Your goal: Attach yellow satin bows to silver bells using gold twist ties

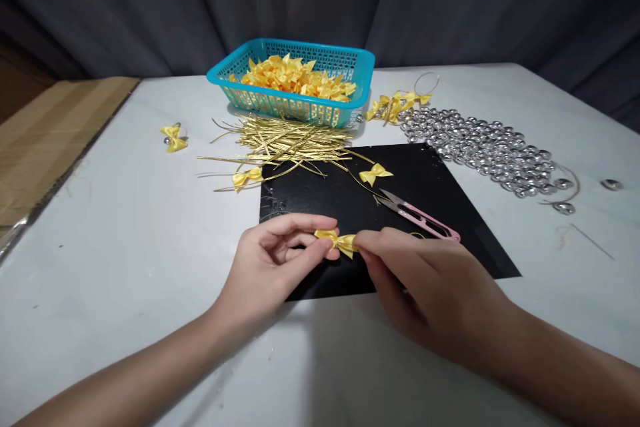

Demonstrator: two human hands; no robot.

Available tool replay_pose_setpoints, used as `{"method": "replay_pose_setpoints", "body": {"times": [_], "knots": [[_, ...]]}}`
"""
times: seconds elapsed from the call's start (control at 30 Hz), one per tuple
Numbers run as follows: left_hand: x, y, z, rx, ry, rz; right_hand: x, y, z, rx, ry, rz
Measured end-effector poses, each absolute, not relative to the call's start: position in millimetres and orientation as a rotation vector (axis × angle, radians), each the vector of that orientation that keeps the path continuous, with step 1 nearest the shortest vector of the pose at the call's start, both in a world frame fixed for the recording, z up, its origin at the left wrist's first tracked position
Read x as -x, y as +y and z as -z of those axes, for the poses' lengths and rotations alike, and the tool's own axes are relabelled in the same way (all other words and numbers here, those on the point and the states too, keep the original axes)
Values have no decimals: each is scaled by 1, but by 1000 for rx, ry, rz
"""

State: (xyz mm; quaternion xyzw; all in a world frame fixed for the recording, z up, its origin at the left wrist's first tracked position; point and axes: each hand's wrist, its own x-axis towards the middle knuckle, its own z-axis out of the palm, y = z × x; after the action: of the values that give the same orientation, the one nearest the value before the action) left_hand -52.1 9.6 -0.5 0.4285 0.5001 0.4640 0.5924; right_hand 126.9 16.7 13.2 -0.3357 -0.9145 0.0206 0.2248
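Observation:
A small yellow ribbon bow [339, 241] is pinched between both hands over the black mat [450, 173]. My left hand [273, 260] grips its left end with thumb and fingers. My right hand [425, 280] pinches its right end. Pink thread snips [423, 217] lie on the mat just beyond my right hand. Another yellow bow [375, 174] on a gold wire rests further back on the mat.
A teal basket [320, 110] of yellow bows stands at the back, with a heap of gold wire ties [290, 140] before it. Silver beads [493, 147] spread at the right. Loose bows lie at the left [173, 137] and behind [395, 105]. Cardboard [45, 133] borders the table's left.

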Motion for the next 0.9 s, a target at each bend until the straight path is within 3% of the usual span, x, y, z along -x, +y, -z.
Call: {"method": "replay_pose_setpoints", "body": {"times": [0.9], "knots": [[53,9,-1,-956,1175,-1090,-120,8,-6,889,-2493,-24]]}}
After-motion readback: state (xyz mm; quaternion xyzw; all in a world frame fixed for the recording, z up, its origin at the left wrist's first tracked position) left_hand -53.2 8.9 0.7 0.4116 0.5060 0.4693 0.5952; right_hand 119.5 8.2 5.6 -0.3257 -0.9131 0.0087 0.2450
